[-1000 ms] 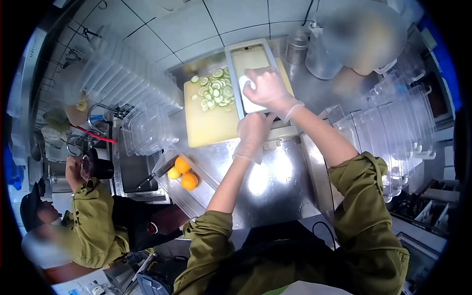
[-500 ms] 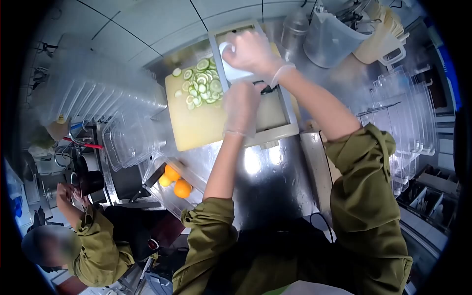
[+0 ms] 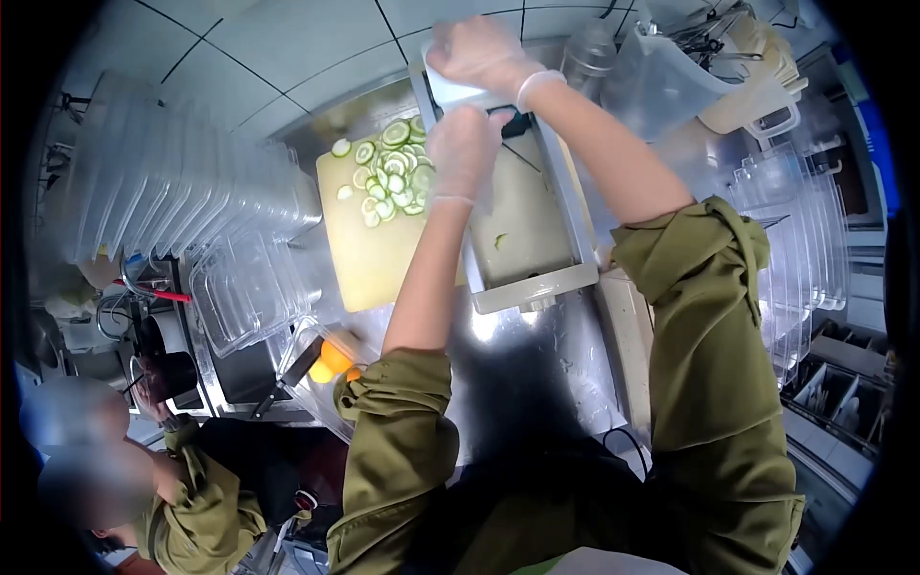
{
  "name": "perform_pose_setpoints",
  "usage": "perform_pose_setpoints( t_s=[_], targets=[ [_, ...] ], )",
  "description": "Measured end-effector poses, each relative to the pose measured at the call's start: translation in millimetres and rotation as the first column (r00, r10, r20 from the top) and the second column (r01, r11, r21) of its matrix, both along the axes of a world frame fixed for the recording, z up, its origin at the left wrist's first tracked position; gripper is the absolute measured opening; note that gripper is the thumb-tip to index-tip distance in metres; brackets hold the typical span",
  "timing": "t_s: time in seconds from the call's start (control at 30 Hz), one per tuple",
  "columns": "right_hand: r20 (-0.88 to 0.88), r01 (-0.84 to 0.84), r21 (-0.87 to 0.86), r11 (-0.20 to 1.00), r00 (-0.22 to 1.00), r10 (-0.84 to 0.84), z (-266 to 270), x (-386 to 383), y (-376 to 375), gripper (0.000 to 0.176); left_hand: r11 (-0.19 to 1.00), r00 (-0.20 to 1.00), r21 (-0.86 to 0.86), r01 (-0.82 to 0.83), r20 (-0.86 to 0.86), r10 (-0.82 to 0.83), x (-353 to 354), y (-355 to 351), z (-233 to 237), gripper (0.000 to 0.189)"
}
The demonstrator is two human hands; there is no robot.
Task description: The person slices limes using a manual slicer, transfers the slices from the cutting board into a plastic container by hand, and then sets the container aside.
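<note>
A long pale mandoline slicer [image 3: 533, 287] lies over the right part of a yellow cutting board [image 3: 369, 273]. My gloved right hand [image 3: 479, 56] is closed on a white slicer pusher [image 3: 452, 94] at the slicer's far end. Just nearer to me, my gloved left hand [image 3: 462, 151] is curled closed over the slicer's left rail; what its fingers hold is hidden. A dark blade area [image 3: 516, 122] shows beside the left thumb. Round green-rimmed slices, apparently lime [image 3: 391, 172], lie piled on the board left of the slicer. A small green scrap [image 3: 499, 241] rests on the slicer's bed.
Stacked clear containers [image 3: 182, 182] stand at left, more clear containers [image 3: 800, 249] at right. Oranges [image 3: 335, 356] and a knife [image 3: 278, 388] are at lower left. A clear pitcher [image 3: 661, 81] holds utensils at back right. Another person [image 3: 206, 503] is at lower left.
Both my hands have moved away from me along the slicer, the white pusher going with the right one. More of the slicer's near bed is exposed. The view has shifted slightly.
</note>
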State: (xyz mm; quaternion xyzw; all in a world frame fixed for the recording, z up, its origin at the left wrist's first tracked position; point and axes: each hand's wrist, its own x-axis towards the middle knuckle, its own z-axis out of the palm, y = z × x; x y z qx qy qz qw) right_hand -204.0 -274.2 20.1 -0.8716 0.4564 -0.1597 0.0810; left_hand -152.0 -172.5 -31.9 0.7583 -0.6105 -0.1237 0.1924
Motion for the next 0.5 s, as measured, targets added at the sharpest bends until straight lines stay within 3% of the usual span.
perform_pose_setpoints(
  t_s=[0.17, 0.2, 0.3, 0.37, 0.43, 0.5],
  targets=[
    [-0.040, -0.053, -0.118, 0.992, 0.998, 0.049, -1.1, 6.5, -23.3, 0.035, 0.996, 1.000, -0.084, 0.027, -0.006, -0.027, 7.6, -19.2, -4.8, 0.051],
    [-0.031, -0.035, -0.053, 0.998, 0.999, 0.033, -0.6, 6.1, -15.5, 0.036, 0.998, 1.000, -0.062, 0.026, -0.011, -0.026, 4.6, -9.0, -5.1, 0.051],
    [-0.035, -0.013, 0.016, 1.000, 0.999, 0.014, 22.0, 4.2, -15.9, 0.036, 0.980, 0.997, -0.187, 0.070, 0.058, -0.060, -34.6, 51.7, -27.5, 0.036],
    [-0.053, -0.026, 0.033, 0.999, 0.998, 0.028, 20.6, 4.8, -17.5, 0.037, 0.889, 0.990, -0.454, 0.060, 0.144, 0.007, -74.1, 120.1, -36.1, 0.020],
    [-0.021, -0.042, 0.023, 0.999, 0.999, 0.043, 15.4, 4.8, -21.5, 0.037, 0.890, 0.991, -0.438, 0.127, 0.090, -0.097, -89.9, 162.7, -35.8, 0.022],
    [-0.006, -0.061, 0.020, 0.998, 0.998, 0.061, 8.3, 3.4, -17.5, 0.037, 0.892, 0.991, -0.435, 0.123, 0.109, -0.083, -96.3, 170.6, -54.3, 0.023]
  ],
)
